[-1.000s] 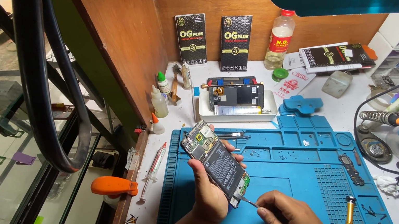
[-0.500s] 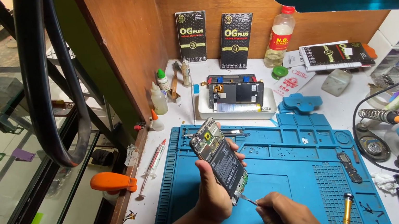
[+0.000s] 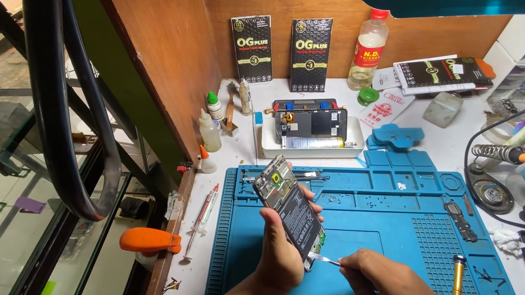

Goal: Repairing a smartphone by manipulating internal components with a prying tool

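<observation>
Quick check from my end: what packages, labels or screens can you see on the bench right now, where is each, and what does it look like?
Two black boxes with gold print: upright against the back wall.
Clear bottle, red cap, yellow-red label: right of them.
Flat black package, orange edge: lying farther right.
White tray holding an opened dark phone: behind the blue mat.
Opened phone: tilted in left hand; right hand holds a thin tool at its lower end.

Two black boxes (image 3: 254, 49) against the wall, two opened phones (image 3: 289, 207), three small dropper bottles (image 3: 208, 130), one blue mat (image 3: 384, 219)
</observation>
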